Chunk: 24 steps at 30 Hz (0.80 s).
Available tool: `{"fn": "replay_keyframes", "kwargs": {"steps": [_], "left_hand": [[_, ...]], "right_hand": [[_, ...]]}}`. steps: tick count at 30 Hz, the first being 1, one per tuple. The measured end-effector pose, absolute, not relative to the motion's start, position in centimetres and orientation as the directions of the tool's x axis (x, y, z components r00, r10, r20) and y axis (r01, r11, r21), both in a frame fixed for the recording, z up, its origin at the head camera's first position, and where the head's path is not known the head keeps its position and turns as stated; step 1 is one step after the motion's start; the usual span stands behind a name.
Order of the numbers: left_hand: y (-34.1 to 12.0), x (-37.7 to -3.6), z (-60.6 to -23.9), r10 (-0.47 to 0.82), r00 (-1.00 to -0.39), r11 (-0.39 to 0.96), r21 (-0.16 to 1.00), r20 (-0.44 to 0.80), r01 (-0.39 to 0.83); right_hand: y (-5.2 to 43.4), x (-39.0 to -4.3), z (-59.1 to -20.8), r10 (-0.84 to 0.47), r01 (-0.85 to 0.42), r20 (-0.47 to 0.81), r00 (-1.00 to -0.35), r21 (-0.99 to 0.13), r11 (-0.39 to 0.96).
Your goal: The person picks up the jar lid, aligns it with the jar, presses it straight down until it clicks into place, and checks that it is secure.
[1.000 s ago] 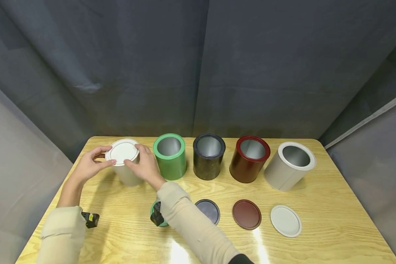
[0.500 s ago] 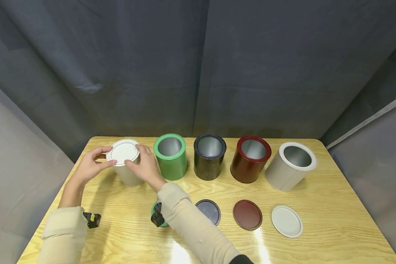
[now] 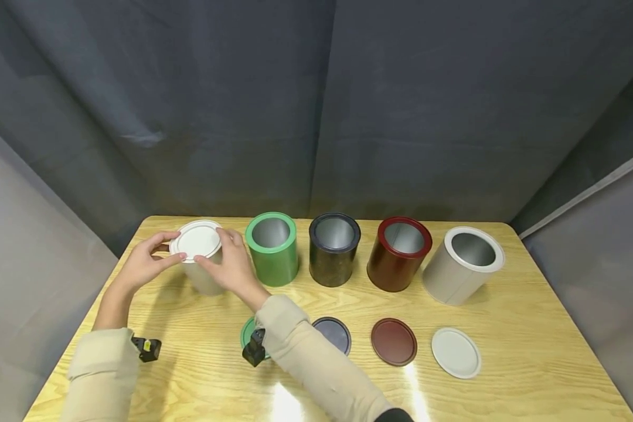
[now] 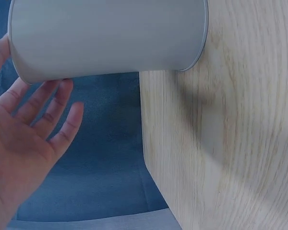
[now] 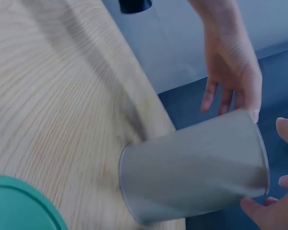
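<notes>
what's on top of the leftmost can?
A white lid sits on the grey can. The left hand and right hand pinch the lid's rim from either side. The lid hides the can's inside, and whether it is fully seated cannot be told.

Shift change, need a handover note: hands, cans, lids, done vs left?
Left hand and right hand: fingertip grip on the white lid, which sits on the far-left can.
Open cans: green can, black can, red can, white can.
Loose lids on the table: green lid, dark lid, red lid, white loose lid.
Done: first lid placed. Left: four.
</notes>
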<state>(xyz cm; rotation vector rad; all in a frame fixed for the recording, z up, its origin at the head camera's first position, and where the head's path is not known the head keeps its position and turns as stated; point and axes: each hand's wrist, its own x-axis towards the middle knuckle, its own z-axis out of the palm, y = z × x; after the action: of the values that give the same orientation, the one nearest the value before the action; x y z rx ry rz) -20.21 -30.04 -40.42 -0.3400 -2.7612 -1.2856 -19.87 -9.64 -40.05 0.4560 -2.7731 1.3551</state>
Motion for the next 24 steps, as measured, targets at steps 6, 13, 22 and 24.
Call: {"fn": "replay_keyframes", "kwargs": {"steps": [6,13,22,24], "left_hand": [[-30.3,-19.8,-39.8,0.177,-0.972,0.659,0.715,0.153,0.233],[-30.1,-18.8,-38.8,0.171,-0.942,0.736,0.597,0.289,0.317],[-29.2,-17.3,-37.9,0.216,-0.892,0.712,0.561,0.398,0.422],[-28.9,-17.1,-37.8,0.226,-0.885,0.698,0.566,0.407,0.438]], "right_hand": [[-9.4,-19.3,-39.4,-0.243,-0.295,0.184,-0.952,-0.759,0.580],[-8.6,-18.9,-38.8,-0.252,-0.312,0.200,-0.947,-0.767,0.560],[-7.0,-18.3,-37.9,-0.291,-0.380,0.254,-0.922,-0.737,0.559],[-6.7,-18.0,-37.7,-0.300,-0.397,0.269,-0.915,-0.734,0.551]]}}
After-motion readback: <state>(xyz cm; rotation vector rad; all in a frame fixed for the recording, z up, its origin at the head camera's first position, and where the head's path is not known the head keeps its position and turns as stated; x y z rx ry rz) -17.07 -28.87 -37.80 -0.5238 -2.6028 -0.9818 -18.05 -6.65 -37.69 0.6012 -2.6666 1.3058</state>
